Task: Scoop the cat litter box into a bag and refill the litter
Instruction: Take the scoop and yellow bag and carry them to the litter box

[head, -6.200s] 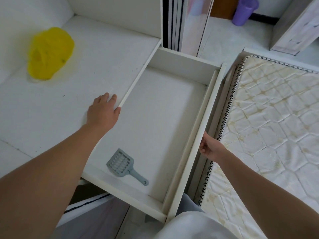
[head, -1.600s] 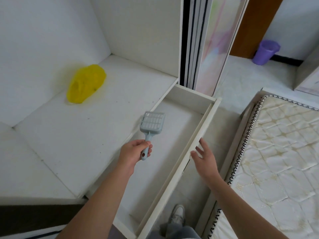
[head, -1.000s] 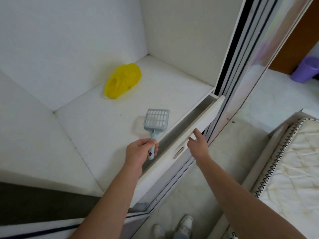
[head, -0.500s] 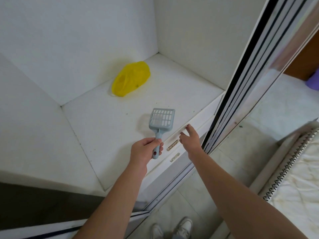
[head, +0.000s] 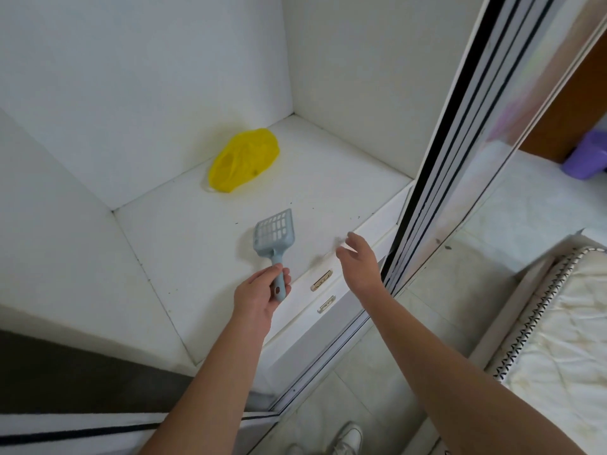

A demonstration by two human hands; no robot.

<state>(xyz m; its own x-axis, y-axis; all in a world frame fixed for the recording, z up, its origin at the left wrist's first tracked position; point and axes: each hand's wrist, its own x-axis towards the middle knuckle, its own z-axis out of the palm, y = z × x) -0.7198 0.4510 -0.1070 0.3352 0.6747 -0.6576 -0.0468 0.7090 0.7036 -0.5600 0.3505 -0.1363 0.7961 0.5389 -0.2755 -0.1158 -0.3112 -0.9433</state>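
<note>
My left hand (head: pixel 259 295) grips the handle of a pale blue slotted litter scoop (head: pixel 274 236), holding it upright over the white wardrobe shelf (head: pixel 184 244). My right hand (head: pixel 359 262) hovers just above the closed drawer front (head: pixel 331 290), fingers relaxed and holding nothing. A yellow plastic bag (head: pixel 244 160) lies crumpled at the back of the shelf, well beyond both hands. No litter box is in view.
Two metal drawer pulls (head: pixel 323 290) sit on the drawer fronts below my hands. Sliding door panels (head: pixel 456 159) stand to the right. A mattress (head: pixel 565 339) is at lower right, a purple bin (head: pixel 588 159) on the tiled floor beyond. My shoes show at the bottom.
The scoop was lifted out of the drawer by my left hand. My right hand pushed the drawer fully closed and has now come off its front.
</note>
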